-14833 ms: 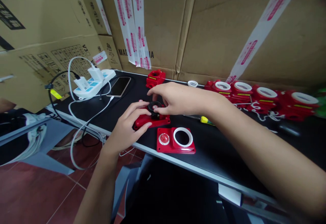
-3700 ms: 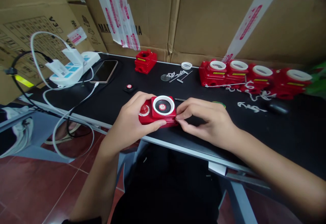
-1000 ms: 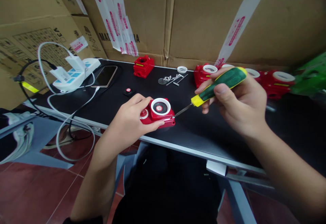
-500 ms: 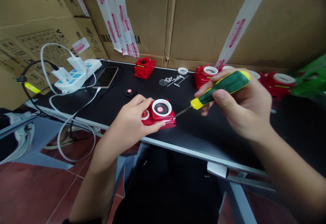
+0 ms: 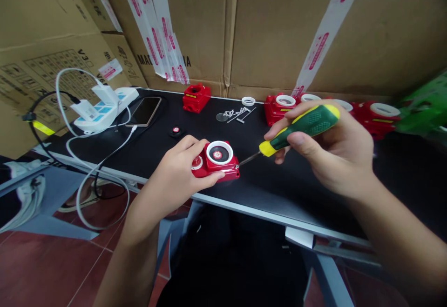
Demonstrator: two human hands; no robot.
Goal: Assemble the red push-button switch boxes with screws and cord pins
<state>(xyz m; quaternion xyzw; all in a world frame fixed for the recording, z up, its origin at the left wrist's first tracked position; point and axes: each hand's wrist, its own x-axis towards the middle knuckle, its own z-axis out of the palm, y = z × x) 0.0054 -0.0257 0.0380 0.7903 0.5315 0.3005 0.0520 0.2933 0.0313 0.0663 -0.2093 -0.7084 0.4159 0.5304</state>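
Observation:
My left hand (image 5: 178, 171) is wrapped round a red plastic box (image 5: 218, 164) with a white ring and a black disc on top, near the front edge of the black table (image 5: 265, 183). My right hand (image 5: 330, 148) grips a screwdriver (image 5: 296, 128) with a green and yellow handle. Its metal tip touches the box's right corner.
A row of red boxes with white rings (image 5: 284, 107) stands at the back right. One more red box (image 5: 196, 96), a white ring (image 5: 247, 101) and several loose screws (image 5: 235, 112) lie behind. A phone (image 5: 144, 110), power strip (image 5: 104, 107), cables and cardboard boxes are at the left.
Both hands have kept their grip over the last second, with the screwdriver tip at the box's right corner. Earlier the right hand pinched at the box's edge without the screwdriver.

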